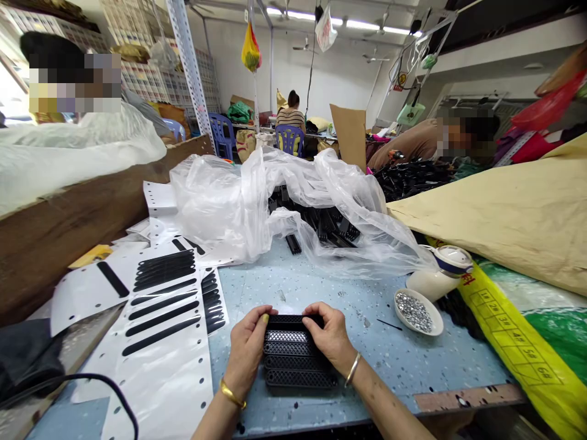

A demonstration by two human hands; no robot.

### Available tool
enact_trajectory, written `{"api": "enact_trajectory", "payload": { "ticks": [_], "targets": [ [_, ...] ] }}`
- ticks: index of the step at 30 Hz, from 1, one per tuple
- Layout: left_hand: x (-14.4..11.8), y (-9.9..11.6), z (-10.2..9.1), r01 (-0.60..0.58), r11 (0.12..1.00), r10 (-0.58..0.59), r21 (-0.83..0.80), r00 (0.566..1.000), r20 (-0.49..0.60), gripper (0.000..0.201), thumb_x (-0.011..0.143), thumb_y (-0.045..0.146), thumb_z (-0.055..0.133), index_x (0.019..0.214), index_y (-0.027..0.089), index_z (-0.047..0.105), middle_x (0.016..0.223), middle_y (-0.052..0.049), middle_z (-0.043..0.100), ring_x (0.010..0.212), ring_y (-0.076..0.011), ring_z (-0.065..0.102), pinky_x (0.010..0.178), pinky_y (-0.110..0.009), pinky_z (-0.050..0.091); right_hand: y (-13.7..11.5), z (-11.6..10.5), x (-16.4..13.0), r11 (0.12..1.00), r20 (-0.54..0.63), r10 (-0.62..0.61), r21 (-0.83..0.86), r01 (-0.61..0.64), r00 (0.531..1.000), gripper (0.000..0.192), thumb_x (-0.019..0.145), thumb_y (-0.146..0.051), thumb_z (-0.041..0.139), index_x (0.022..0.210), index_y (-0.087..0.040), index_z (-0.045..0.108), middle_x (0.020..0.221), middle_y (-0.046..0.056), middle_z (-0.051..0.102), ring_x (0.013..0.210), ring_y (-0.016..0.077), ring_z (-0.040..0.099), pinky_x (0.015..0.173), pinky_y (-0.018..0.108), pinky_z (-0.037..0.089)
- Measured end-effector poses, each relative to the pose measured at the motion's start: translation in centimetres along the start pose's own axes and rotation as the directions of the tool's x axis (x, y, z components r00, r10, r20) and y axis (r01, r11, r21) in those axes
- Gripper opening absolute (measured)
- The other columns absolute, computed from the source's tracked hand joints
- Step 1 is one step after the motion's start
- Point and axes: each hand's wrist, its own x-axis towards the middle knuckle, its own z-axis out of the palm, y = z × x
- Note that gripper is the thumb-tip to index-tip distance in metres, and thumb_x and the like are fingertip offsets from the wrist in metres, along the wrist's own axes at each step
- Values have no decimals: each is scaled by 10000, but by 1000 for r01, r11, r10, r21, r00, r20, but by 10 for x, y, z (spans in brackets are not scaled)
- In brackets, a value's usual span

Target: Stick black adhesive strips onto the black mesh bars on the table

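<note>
In front of me, a row of black plastic lattice strips (pixel 300 363) lies side by side on the blue table. My left hand (pixel 247 351) closes its thumb and fingers on the left end of the farthest strip (pixel 288 319). At that strip's other end, my right hand (pixel 331 338) grips with its thumb in front and fingers behind. To the left, black elongated stickers (pixel 162 305) are stuck on a white backing sheet (pixel 165 379). More black plastic pieces (pixel 321 220) spill from a clear plastic bag (pixel 220 208) beyond my hands.
On the right are a white bowl (pixel 435 330) of small shiny pieces, a lidded cream mug (pixel 426 284) and a yellow printed sack (pixel 518 342). A thin black stick (pixel 389 324) lies near the bowl. A dark cable (pixel 107 382) curves at lower left. Other people sit around.
</note>
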Motion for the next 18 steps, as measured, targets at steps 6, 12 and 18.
{"api": "enact_trajectory", "payload": {
  "ticks": [6,12,18],
  "targets": [
    [2,8,-8,-6,999,5,41,999,42,369,808,472,563,940,143,666,894,-92,725,866,-239,648,818,-356,499,-2,-4,1,1000,49,-16,10,16,999,101,677,-199,624,748,-165,688,758,49,693,730,196,637,713,295,478],
    [-27,1,-3,-100,954,104,284,995,0,475,890,497,437,1217,198,611,1270,-73,625,1210,-270,548,1057,-447,411,4,-21,-22,997,-76,66,53,-62,995,352,912,-385,454,991,-138,693,997,108,696,934,211,644,835,307,483],
    [-38,-12,16,-111,951,122,288,992,-21,563,934,471,361,1385,147,460,1461,-84,443,1368,-233,384,1162,-429,294,1,-9,-43,984,-169,141,136,-119,975,395,967,-427,397,1028,-145,667,1076,93,665,1025,191,599,928,278,422]
  ]
}}
